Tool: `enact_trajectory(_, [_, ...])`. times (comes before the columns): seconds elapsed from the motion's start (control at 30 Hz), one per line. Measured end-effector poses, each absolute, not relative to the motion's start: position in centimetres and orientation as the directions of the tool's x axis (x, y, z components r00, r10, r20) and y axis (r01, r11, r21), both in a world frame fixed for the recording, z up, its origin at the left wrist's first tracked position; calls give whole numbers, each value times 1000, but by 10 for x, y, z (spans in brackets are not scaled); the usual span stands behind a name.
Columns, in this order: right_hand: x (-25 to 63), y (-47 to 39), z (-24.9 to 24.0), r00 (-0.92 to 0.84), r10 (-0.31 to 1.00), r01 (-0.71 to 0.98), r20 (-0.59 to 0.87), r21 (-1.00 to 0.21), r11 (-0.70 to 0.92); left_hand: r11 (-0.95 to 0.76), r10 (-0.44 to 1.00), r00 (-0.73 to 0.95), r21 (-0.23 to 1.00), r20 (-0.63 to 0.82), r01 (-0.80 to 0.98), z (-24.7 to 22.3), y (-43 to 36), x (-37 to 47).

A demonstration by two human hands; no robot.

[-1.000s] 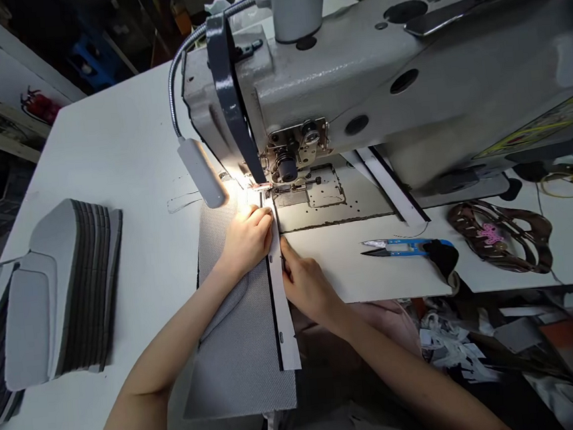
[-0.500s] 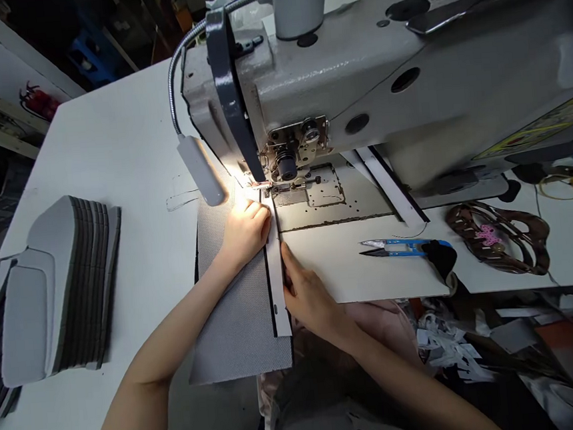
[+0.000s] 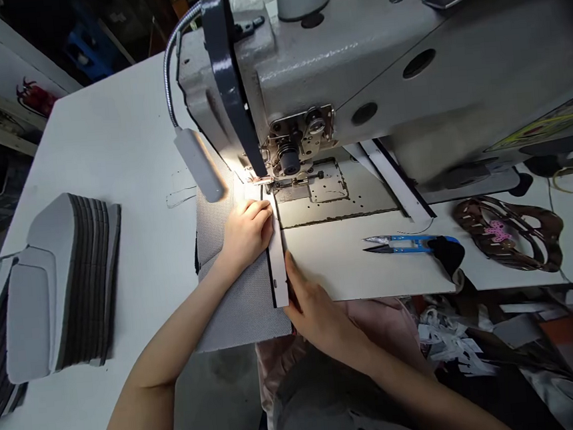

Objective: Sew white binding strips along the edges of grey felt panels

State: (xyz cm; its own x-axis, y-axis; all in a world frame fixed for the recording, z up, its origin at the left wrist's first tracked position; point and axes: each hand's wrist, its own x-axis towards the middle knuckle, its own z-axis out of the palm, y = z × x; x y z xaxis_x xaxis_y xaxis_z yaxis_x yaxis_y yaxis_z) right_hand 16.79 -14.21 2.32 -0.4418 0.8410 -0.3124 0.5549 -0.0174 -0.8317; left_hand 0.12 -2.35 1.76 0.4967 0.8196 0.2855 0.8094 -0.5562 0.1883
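A grey woven fabric piece (image 3: 244, 305) lies under the lit needle area of a sewing machine (image 3: 289, 158). Along its right edge runs a white strip with a black border (image 3: 278, 269). My left hand (image 3: 249, 235), fingers curled together, presses on the fabric and strip just in front of the presser foot. My right hand (image 3: 312, 306) is at the right edge of the strip, nearer my body, with thumb and forefinger spread around the edge of the fabric; some of its fingertips are hidden beneath it.
Stacked grey padded panels (image 3: 79, 280) stand on the left of the white table (image 3: 129, 142). Blue thread snips (image 3: 404, 245) and a brown hair clip (image 3: 509, 235) lie at the right. Another white strip (image 3: 397, 185) is under the machine arm. A lamp (image 3: 199, 166) hangs beside the needle.
The fabric and white strip have moved forward toward the needle, their near ends now closer to the table edge. My right hand is slightly nearer the strip's end. The view has shifted slightly.
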Motion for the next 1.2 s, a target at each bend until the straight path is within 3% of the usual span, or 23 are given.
enact_trajectory(0.3, [166, -136, 22, -390, 872, 616, -294, -788, 9, -560, 809, 507, 124, 298, 819, 20, -20, 5])
enact_trajectory(0.57, [162, -127, 19, -341, 898, 698, -279, -715, 43, -559, 815, 488, 200, 314, 805, 18, -30, 5])
enact_trajectory(0.8, [161, -118, 11, -316, 931, 636, -183, -769, 65, -564, 813, 494, 208, 307, 799, 15, -9, 0])
enact_trajectory(1.03, [161, -102, 10, -306, 940, 605, -149, -793, 71, -541, 812, 475, 129, 338, 831, 20, -31, 6])
enact_trajectory(1.2, [160, -89, 10, -292, 944, 608, -153, -792, 60, -540, 812, 460, 166, 358, 825, 18, -40, 7])
